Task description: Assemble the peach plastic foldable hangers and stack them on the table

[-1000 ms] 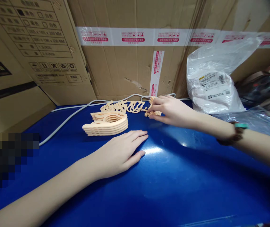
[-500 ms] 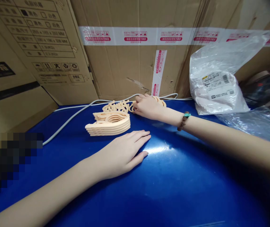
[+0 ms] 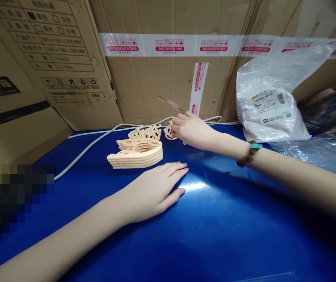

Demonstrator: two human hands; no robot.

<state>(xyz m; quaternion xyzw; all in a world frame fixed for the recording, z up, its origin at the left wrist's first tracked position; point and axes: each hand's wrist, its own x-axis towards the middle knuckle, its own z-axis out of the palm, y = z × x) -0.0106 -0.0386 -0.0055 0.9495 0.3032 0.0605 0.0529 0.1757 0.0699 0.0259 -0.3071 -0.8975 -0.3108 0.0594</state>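
My left hand (image 3: 153, 192) lies flat on the blue tabletop with its fingers stretched out, holding nothing. Just beyond it sits a neat stack of peach plastic pieces shaped like folding hanger arms (image 3: 138, 156). Behind the stack is a heap of thin, curved peach hooks (image 3: 146, 132). My right hand (image 3: 189, 129) is at the back of the table with curled fingers, beside more curved peach pieces (image 3: 169, 131). Its palm faces down and hides whatever its fingers hold. A bit of peach plastic shows under the hand.
A large taped cardboard box (image 3: 156, 86) stands along the back, with another carton (image 3: 53, 58) at the left. A white cable (image 3: 91, 149) runs behind the pieces. At the right are a white plastic parcel bag (image 3: 270, 109) and clear plastic film (image 3: 320, 152).
My right hand has shifted slightly right, uncovering more of the curved pieces at its left. The loops that showed beyond its wrist are no longer visible. My left hand stays put.
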